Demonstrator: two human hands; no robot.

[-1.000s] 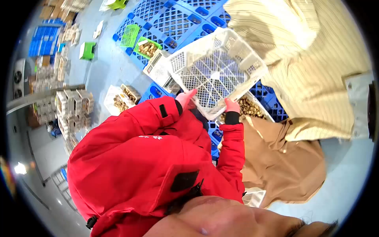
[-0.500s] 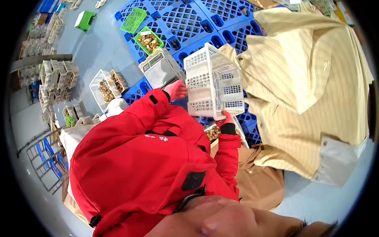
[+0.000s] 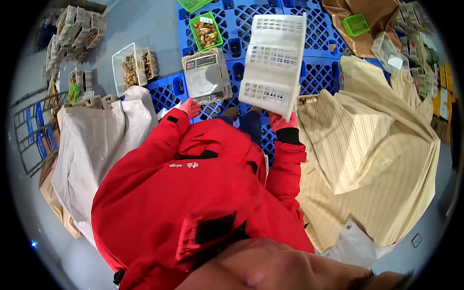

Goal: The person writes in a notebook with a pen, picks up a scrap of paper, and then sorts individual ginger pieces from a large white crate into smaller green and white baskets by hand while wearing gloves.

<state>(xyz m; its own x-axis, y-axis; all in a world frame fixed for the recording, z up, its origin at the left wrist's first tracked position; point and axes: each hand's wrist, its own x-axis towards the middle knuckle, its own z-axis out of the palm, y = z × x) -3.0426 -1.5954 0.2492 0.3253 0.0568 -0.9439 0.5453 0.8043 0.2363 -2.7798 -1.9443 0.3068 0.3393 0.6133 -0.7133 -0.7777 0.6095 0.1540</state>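
Note:
A white slotted plastic crate [image 3: 273,67] is tilted on its side in front of me. My right hand [image 3: 277,123] is closed on its lower right edge, the fingers partly hidden by it. My left hand [image 3: 193,109] is empty, fingers stretched out, just below a digital scale [image 3: 203,82] that rests on a pale crate. Beyond the scale stands a green basket [image 3: 196,40] of brown and pale lumpy pieces [image 3: 208,36] that look like mushrooms, with a white label on top.
Blue plastic pallets [image 3: 316,75] lie underneath. At left are a white crate [image 3: 117,72] of similar pieces and a grey cloth [image 3: 79,145]. A striped cream sheet [image 3: 357,140] covers things on the right. Stacked crates [image 3: 79,29] stand farther left.
The white crate has moved forward and turned, its edge still in my right hand. My left hand has drawn back toward me, below the scale. The whole view has shifted.

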